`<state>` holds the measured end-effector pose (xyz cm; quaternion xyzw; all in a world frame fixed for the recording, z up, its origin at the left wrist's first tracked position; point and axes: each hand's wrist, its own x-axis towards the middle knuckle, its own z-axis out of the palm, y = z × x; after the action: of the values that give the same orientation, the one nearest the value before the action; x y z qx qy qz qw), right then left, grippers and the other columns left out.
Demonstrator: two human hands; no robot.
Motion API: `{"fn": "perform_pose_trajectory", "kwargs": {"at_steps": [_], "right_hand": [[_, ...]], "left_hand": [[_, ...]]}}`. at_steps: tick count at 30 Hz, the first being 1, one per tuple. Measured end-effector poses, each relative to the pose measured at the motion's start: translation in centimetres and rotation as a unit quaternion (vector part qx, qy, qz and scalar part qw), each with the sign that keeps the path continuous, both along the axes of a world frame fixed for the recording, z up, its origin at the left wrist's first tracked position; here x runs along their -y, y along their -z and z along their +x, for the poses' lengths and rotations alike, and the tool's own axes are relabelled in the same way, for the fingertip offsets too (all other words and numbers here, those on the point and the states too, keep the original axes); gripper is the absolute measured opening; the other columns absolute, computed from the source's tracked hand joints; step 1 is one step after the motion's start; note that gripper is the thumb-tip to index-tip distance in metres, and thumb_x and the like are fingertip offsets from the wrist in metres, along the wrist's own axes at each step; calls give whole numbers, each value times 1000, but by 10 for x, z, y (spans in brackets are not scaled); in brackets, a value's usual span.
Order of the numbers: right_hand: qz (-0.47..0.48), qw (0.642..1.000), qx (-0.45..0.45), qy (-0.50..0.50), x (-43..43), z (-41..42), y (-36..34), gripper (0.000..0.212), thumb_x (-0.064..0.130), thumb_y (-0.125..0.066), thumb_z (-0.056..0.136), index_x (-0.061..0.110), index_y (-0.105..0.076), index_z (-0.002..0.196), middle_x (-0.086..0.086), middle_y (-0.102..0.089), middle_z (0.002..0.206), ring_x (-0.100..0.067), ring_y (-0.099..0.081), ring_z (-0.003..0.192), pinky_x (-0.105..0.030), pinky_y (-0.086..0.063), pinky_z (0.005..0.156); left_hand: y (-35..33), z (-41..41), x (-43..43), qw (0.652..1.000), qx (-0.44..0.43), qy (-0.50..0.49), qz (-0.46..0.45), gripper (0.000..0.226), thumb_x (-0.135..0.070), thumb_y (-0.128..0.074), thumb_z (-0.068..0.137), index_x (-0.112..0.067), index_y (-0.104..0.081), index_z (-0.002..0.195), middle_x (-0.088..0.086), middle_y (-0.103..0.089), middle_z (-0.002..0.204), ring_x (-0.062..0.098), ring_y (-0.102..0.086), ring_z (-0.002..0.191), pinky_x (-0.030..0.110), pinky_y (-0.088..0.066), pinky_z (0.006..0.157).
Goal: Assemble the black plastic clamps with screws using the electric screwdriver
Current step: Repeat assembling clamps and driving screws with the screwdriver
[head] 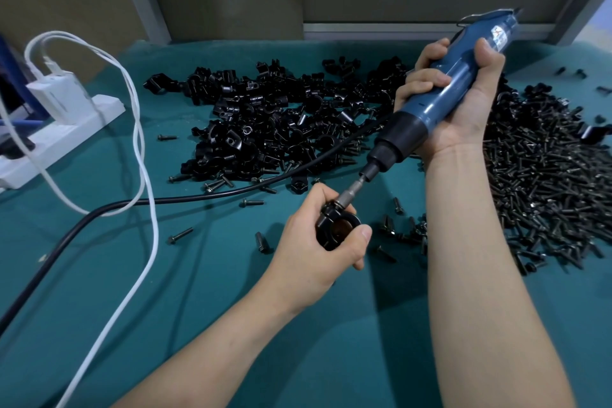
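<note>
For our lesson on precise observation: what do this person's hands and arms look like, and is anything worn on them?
Nothing is worn. The left hand and right hand have no gloves, and no rings show on the visible fingers. The left forearm and right forearm are uncovered to the frame's edge: no sleeves, watch or wristband.

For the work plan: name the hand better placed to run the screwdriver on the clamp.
Right. The right hand grips the electric screwdriver, bit at the clamp that the left hand holds.
</note>
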<state>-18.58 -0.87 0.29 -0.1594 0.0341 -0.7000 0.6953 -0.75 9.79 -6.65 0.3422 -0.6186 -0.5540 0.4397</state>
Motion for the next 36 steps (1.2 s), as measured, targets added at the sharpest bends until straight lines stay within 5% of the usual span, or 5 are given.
{"fn": "perform_pose_trajectory", "kwargs": {"at_steps": [21,27,32,36], "right_hand": [[0,1000,-4,1,-1,2,2,28,39,-52,78,13,-53,87,4,-57,73,-6,-49,40,-17,-43,41],[-24,1000,18,-6,0,4,4,30,40,-52,78,14,-52,92,2,-62,78,-7,-50,41,-19,-44,41],[-36,999,37,-2,0,-1,7,29,39,-52,78,12,-54,91,1,-62,78,-8,-50,40,-19,-44,41],[-24,999,37,13,-1,-16,8,29,39,-52,78,12,-54,90,2,-62,80,-7,-50,41,-18,-44,42]], "left_hand": [[-1,0,-1,1000,-10,8,13,27,-38,-61,75,-21,-44,86,0,-60,56,0,-41,40,11,-33,45],[-3,1,3,975,-135,69,161,27,-40,-63,70,-21,-48,83,5,-55,51,4,-24,31,11,-24,37],[-3,4,6,975,-129,86,162,26,-38,-63,72,-21,-50,85,5,-56,52,4,-24,31,10,-25,37],[-6,13,17,967,-187,6,171,10,-29,-60,77,-22,-54,79,8,-57,54,5,-24,32,9,-21,35]]}}
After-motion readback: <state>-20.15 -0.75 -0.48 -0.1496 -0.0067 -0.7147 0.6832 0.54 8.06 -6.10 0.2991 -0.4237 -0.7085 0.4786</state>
